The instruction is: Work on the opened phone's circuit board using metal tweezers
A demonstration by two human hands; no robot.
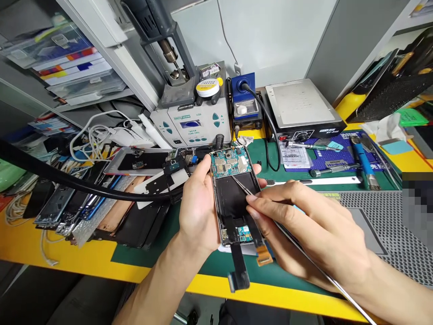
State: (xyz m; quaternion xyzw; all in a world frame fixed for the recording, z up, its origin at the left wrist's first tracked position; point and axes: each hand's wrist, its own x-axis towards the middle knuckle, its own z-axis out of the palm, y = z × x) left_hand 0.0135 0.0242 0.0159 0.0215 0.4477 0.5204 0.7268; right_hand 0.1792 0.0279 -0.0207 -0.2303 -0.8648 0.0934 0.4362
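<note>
Phone (233, 198), one: without its back, held over the green mat (155, 253) at the front of the tabletop (81, 266). Teal board (230, 168) with silver shields at the far end; black, bare bay in the middle; small teal board (244, 233) at the near end. Two flex cables hang past the near edge: one black (241, 271), one ending in an orange connector (264, 256).

My left hand (199, 207): half curled, palm beneath, thumb on one long side, fingertips showing at the other; it has hold of the phone.

My right hand (311, 225): thumb and fingers pinched on tweezers (333, 280), the tips at the bay's edge just below the larger board; whether they touch, I cannot tell.

Surroundings: grey station (192, 126) behind, round tin (208, 87) on top; blue iron holder (241, 85) beside it; metal-topped box (301, 104) further right; blue-handled brush (363, 158) and perforated plate (399, 225) at the right; heap of phone parts (61, 207) at the left.

Obstructions: thick black hose (67, 175) crossing before the heap; my right hand hides part of the phone's right edge.
</note>
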